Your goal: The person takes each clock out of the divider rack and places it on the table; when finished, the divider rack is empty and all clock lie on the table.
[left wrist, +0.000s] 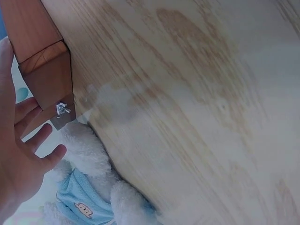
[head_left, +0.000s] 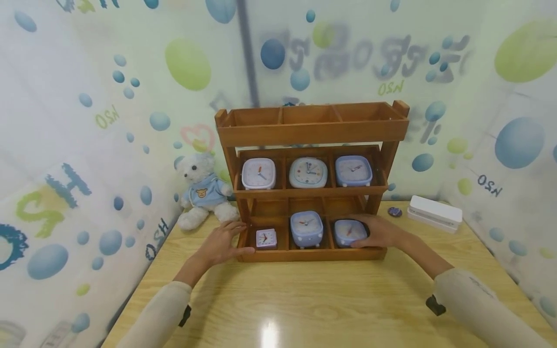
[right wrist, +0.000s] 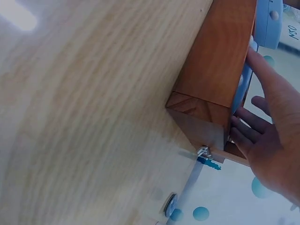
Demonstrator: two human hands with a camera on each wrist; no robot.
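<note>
A brown wooden shelf rack (head_left: pixel 313 256) stands on the table. My right hand (head_left: pixel 379 232) reaches into its lower right compartment and grips a blue alarm clock (head_left: pixel 349 232), thumb at the front and fingers at the back. In the right wrist view, the rack's front board (right wrist: pixel 218 56) partly hides that clock. My left hand (head_left: pixel 221 245) is at the rack's lower left end, fingers loosely bent, holding nothing. Close to it is a small square lilac clock (head_left: pixel 266 238) in the lower left compartment. Another blue alarm clock (head_left: pixel 306 228) fills the lower middle one.
On the middle tier sit a white clock (head_left: pixel 258 173), a pale teal clock (head_left: pixel 308 172) and a blue clock (head_left: pixel 353 170). A white teddy bear (head_left: pixel 204 188) leans left of the rack. To the right lie a small dark round object (head_left: pixel 394 211) and a white box (head_left: pixel 435 212).
</note>
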